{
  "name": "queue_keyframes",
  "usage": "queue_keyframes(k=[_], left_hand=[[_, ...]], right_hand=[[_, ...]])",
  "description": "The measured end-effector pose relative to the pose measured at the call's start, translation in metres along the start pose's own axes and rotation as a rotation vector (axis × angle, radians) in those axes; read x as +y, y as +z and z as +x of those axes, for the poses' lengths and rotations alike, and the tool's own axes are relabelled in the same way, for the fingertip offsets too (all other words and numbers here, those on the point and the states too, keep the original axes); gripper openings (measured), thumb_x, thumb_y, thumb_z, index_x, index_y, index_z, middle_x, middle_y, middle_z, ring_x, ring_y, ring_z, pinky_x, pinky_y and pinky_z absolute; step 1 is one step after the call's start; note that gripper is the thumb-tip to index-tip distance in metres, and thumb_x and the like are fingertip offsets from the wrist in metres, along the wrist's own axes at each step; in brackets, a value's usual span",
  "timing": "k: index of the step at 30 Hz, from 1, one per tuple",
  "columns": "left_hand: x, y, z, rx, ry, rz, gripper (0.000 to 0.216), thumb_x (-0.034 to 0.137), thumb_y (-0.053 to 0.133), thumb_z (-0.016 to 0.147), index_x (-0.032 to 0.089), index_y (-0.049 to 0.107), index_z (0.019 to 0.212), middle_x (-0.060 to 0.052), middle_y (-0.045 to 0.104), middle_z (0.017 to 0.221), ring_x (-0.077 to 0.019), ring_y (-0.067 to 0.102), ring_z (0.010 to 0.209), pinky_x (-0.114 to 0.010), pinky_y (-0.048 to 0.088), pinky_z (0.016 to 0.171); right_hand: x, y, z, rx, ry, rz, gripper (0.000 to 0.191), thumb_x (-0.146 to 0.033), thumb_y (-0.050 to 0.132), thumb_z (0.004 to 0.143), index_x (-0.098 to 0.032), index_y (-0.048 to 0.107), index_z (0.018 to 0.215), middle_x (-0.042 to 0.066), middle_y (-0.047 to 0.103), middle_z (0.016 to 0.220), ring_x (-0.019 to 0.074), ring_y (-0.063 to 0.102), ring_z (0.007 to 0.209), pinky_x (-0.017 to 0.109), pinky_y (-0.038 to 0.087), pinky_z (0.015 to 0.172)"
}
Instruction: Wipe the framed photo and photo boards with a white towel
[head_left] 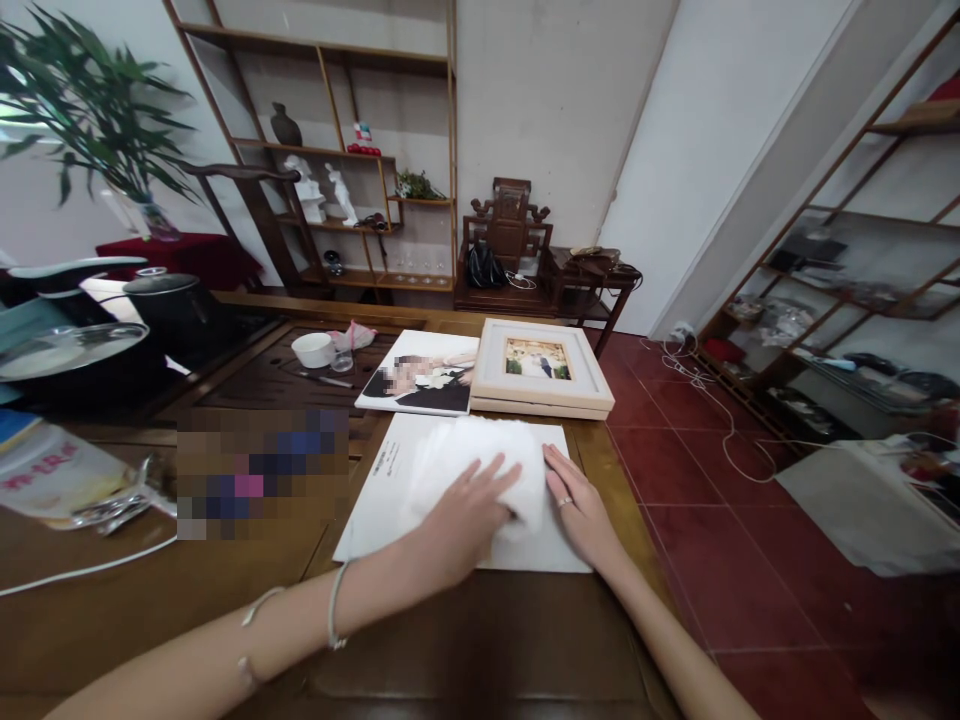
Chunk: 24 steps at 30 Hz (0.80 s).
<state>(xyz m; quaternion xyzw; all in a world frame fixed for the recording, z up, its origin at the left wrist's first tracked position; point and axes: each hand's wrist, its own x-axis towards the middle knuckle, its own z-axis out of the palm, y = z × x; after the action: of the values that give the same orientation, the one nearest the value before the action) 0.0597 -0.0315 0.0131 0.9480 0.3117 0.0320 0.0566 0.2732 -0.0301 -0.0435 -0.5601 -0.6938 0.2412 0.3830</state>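
A flat white panel (390, 515), with small print and a barcode at its upper left, lies on the wooden table. My left hand (469, 515) is on a bunched white cloth (480, 445) over the panel, fingers spread across the top and the thumb side curled at its edge; the cloth is slightly blurred. Along the panel's right edge rests my right hand (577, 505), its fingers stretched out and a ring on one of them. Just behind lie a photo panel (427, 370) and, to its right, stacked pale-framed pictures (544, 365).
On the table's left are a tea tray (262, 375) with a white cup (313, 350), a dark pot (176, 310), a lidded pan (75, 360) and a printed bag (56, 475). The table's right edge (637, 540) drops to red floor tiles (712, 540). A wooden chair (506, 250) stands behind.
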Motion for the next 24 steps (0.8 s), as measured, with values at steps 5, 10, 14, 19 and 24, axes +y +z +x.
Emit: queue_keyframes(k=[5, 10, 14, 19, 24], left_hand=[[-0.026, 0.015, 0.022, 0.195, -0.127, 0.065, 0.022, 0.018, 0.055, 0.084, 0.017, 0.068, 0.101, -0.007, 0.027, 0.15, -0.0349, 0.016, 0.138, -0.056, 0.019, 0.109], [0.009, 0.031, -0.002, 0.124, -0.046, 0.166, 0.017, 0.023, 0.057, 0.086, 0.02, 0.072, 0.093, -0.008, 0.035, 0.146, -0.0421, 0.027, 0.133, -0.063, 0.029, 0.101], [0.044, 0.035, -0.037, 0.152, 0.05, 0.127, 0.014, 0.03, 0.062, 0.083, 0.023, 0.075, 0.082, -0.006, 0.032, 0.148, -0.0419, 0.03, 0.132, -0.06, 0.027, 0.104], [0.018, 0.022, -0.031, 0.105, -0.011, 0.008, 0.016, 0.026, 0.064, 0.08, 0.025, 0.071, 0.095, -0.003, 0.027, 0.15, -0.0339, 0.021, 0.137, -0.055, 0.025, 0.108], [-0.046, 0.012, -0.002, 0.201, -0.087, -0.076, 0.021, 0.016, 0.056, 0.084, 0.021, 0.067, 0.101, -0.004, 0.03, 0.149, -0.0268, 0.017, 0.139, -0.05, 0.021, 0.111]], right_hand=[[0.001, 0.001, -0.002, -0.048, -0.062, -0.112, 0.048, -0.037, 0.048, 0.088, -0.022, 0.048, 0.134, 0.008, 0.043, 0.143, 0.0249, 0.034, 0.136, 0.052, 0.024, 0.112], [0.001, 0.001, -0.002, -0.059, -0.064, -0.151, 0.046, -0.034, 0.046, 0.09, -0.022, 0.047, 0.134, 0.008, 0.042, 0.143, 0.0238, 0.032, 0.136, 0.053, 0.025, 0.112], [0.002, 0.002, -0.002, -0.057, -0.084, -0.159, 0.044, -0.033, 0.045, 0.09, -0.023, 0.048, 0.133, 0.008, 0.042, 0.143, 0.0236, 0.033, 0.136, 0.053, 0.025, 0.112], [0.002, 0.001, -0.003, -0.063, -0.087, -0.17, 0.045, -0.033, 0.045, 0.09, -0.023, 0.047, 0.134, 0.008, 0.042, 0.143, 0.0245, 0.033, 0.136, 0.054, 0.025, 0.112], [0.0, 0.0, -0.002, -0.064, -0.09, -0.153, 0.045, -0.034, 0.045, 0.09, -0.024, 0.046, 0.134, 0.007, 0.042, 0.144, 0.0245, 0.033, 0.136, 0.054, 0.024, 0.112]])
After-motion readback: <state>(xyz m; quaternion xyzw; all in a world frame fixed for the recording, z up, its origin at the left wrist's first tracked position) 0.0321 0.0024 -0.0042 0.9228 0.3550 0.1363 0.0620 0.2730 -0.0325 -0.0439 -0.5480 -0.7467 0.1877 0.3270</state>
